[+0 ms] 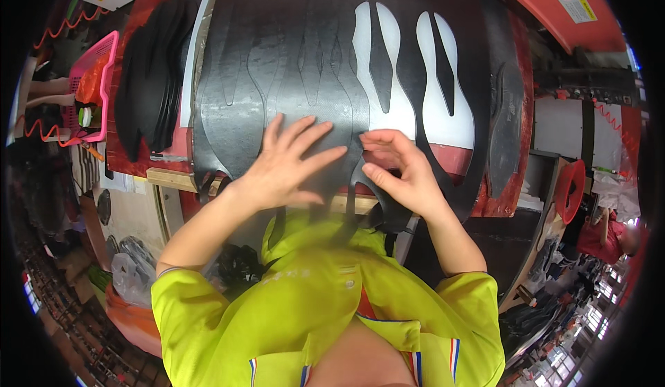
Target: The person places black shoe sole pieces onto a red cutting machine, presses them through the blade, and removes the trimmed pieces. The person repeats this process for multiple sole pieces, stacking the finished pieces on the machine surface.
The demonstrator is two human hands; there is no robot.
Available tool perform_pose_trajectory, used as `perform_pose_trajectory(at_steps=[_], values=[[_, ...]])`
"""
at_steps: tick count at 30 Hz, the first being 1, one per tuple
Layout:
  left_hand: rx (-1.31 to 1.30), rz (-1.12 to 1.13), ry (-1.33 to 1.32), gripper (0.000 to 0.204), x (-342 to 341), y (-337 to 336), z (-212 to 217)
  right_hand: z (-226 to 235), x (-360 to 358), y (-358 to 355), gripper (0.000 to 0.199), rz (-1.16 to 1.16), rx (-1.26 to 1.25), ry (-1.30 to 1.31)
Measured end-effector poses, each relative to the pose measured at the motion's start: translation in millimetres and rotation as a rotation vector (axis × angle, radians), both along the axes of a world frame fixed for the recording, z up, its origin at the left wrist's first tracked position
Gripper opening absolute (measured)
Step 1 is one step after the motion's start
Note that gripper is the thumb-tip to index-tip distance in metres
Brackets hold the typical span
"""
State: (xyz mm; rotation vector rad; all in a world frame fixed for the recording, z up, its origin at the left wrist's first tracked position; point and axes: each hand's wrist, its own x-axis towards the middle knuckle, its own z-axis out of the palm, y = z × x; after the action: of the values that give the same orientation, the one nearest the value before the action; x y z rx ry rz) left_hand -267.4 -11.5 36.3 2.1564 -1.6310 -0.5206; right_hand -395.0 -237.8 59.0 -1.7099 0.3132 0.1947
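A black sheet (pixel 232 120) of smooth material lies over the red worktable, with curved, waisted outlines cut into it. My left hand (pixel 287 165) rests on the sheet, fingers spread and palm down, holding nothing. To its right is my right hand (pixel 405 172), its fingers bent and the thumb apart from them. Its fingertips are at the edge of a cut outline, beside a white, waisted opening (pixel 395 103). A second white opening (pixel 443 120) lies farther right. Both show a lighter surface below, and a narrow black strip stands inside each. Loose black strips hang over the near edge.
A stack of black cut pieces (pixel 154 75) lies left of the sheet. Beyond it is a pink basket (pixel 107 75) with orange and green things inside. Another dark piece (pixel 507 124) lies at the right. A red machine part (pixel 582 13) overhangs the far right.
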Motion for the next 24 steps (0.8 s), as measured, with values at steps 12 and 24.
perform_pose_trajectory(at_steps=[12,24], values=[[-0.582,0.132,0.268,0.044,1.6,3.7,-23.1,-35.8,-5.0,26.5,0.06,-0.282,0.138,0.013],[-0.366,-0.336,-0.26,0.059,13.0,-3.8,-22.4,-28.4,30.9,26.5,0.054,-0.328,0.846,0.055]])
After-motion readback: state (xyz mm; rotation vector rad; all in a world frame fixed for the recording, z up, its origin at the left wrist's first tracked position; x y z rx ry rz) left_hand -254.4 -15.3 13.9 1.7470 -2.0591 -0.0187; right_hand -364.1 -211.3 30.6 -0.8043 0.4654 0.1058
